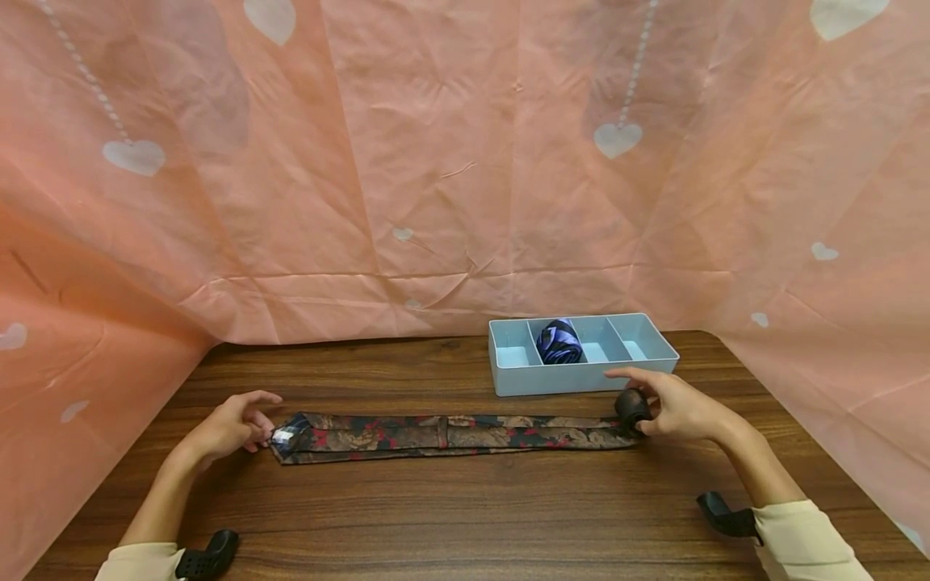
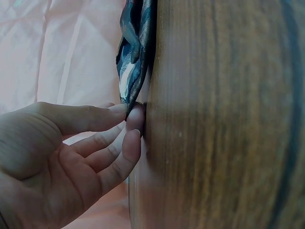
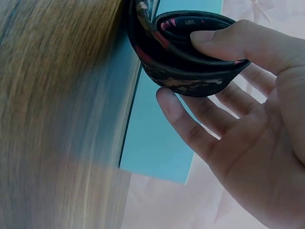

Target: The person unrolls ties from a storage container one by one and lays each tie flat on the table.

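A dark floral necktie (image 1: 407, 433) with red and brown patches lies stretched left to right across the table, its seam side up. At its wide left end, where a pale label shows, my left hand (image 1: 231, 424) pinches the pointed tip between thumb and fingers; the left wrist view shows this tip (image 2: 128, 102) close up. The narrow right end is wound into a small roll (image 1: 632, 407). My right hand (image 1: 686, 406) holds that roll, thumb pressed on its coiled layers (image 3: 190, 52) and fingers beneath, as the right wrist view shows.
Behind the tie's right half stands a light blue box (image 1: 552, 379) with several compartments. A rolled blue and black striped tie (image 1: 559, 343) sits in its second compartment from the left. A pink curtain (image 1: 436, 161) with white hearts surrounds the wooden table (image 1: 450, 516).
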A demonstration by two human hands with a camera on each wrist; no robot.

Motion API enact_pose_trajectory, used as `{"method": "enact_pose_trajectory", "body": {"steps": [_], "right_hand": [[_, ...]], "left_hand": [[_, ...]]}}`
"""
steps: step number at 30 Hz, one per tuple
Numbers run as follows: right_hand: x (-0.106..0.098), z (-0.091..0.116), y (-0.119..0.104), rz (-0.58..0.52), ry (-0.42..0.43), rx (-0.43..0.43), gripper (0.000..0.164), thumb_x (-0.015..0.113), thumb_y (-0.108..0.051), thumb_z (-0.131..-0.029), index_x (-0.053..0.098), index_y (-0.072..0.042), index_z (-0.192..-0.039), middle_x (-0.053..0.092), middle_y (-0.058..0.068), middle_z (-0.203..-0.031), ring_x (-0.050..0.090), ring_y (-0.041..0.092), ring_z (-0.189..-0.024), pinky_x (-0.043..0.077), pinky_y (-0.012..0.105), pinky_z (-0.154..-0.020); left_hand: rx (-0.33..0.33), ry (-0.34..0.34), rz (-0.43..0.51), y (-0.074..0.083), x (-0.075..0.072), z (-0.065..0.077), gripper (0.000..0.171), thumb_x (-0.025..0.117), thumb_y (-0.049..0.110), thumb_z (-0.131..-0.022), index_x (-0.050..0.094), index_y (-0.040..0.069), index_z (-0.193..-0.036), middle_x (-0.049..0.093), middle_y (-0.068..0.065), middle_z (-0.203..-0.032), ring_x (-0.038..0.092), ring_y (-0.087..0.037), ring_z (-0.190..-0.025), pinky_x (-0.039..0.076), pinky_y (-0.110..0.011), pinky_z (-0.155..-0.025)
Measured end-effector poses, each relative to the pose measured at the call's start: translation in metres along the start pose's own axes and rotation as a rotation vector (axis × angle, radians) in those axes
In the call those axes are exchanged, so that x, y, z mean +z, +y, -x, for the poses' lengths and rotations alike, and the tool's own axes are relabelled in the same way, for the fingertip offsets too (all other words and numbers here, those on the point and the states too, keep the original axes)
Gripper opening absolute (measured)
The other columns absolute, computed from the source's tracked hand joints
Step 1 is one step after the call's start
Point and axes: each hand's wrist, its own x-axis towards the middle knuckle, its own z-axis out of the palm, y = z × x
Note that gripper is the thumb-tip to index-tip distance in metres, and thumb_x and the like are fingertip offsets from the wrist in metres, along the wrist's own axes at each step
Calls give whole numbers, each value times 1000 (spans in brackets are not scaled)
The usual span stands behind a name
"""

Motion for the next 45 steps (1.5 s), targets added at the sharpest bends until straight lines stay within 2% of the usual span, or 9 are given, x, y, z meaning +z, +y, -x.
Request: {"method": "enact_pose_trajectory", "body": {"steps": [10,18,25,30,37,45], "right_hand": [[-1,3,0,102,8,58,78,74,12,-68,49,6,-142,67,19,-109,62,16,-88,52,29,-70],[-2,5,0,131,-24,131,81,76,14,-66,50,5,-142,67,16,-106,54,16,-79,43,27,-65],[-2,9,2,139,-55,130,82,81,10,-68,49,5,-143,69,14,-105,56,15,-80,45,28,-66],[1,8,5,173,-31,101,82,89,3,-67,51,4,-139,70,11,-103,60,14,-84,49,30,-69],[5,6,3,181,-30,96,78,88,6,-65,54,6,-136,73,14,-103,61,13,-84,50,28,-68],[1,7,6,199,1,96,79,88,4,-66,54,3,-138,71,6,-96,58,13,-79,47,28,-66]], "left_hand": [[-2,4,-8,-1,0,0,51,47,-19,-88,39,-22,-139,65,-12,-88,62,-25,-77,55,-34,-62],[10,6,-10,-1,0,-1,51,46,-20,-86,40,-23,-137,64,-12,-86,62,-24,-76,55,-34,-61],[17,1,3,-1,0,0,52,47,-19,-86,40,-23,-137,64,-12,-87,62,-24,-75,56,-34,-61],[20,-2,-1,-1,0,0,52,48,-19,-85,40,-23,-137,64,-12,-86,62,-23,-75,56,-34,-61],[10,3,-2,-2,1,0,53,46,-19,-86,39,-23,-138,64,-12,-87,62,-24,-77,55,-34,-61],[8,0,12,-3,0,0,54,46,-20,-85,38,-22,-138,64,-12,-86,62,-23,-76,55,-33,-61]]}}
